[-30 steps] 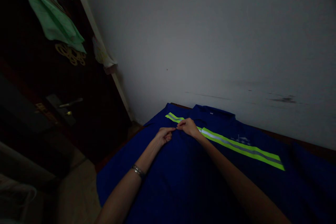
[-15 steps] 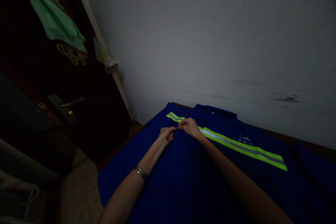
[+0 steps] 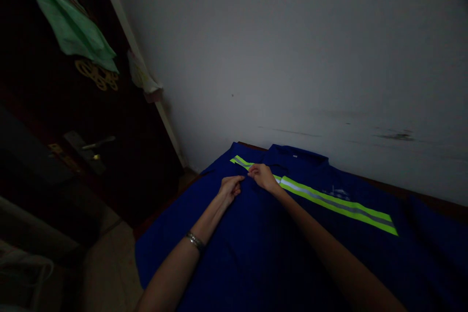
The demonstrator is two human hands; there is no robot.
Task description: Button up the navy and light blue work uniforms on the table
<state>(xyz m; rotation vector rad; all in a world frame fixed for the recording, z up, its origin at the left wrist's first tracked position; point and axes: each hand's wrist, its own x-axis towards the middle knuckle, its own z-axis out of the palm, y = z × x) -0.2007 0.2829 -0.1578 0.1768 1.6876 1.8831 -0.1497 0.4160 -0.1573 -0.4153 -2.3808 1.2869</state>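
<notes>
A blue work jacket (image 3: 256, 234) lies spread out with its collar (image 3: 303, 153) toward the wall. A yellow-green and silver reflective strip (image 3: 340, 203) crosses its chest, with pale lettering above the strip on the right. My left hand (image 3: 230, 186), with a bracelet on the wrist, is closed in a pinch on the jacket fabric just below the strip. Close beside it, my right hand (image 3: 262, 175) pinches the fabric too and covers part of the strip. The spot between the fingertips is too small and dark to make out.
The jacket lies on a brown surface (image 3: 369, 183) against a grey wall (image 3: 274, 48). To the left stands a dark door (image 3: 135, 156) with a metal handle (image 3: 98, 143). A green cloth (image 3: 69, 24) and a plastic bag (image 3: 142, 75) hang there. Tiled floor (image 3: 109, 263) shows below.
Both hands keep their pinch at almost the same place on the jacket. The whole view has shifted very slightly.
</notes>
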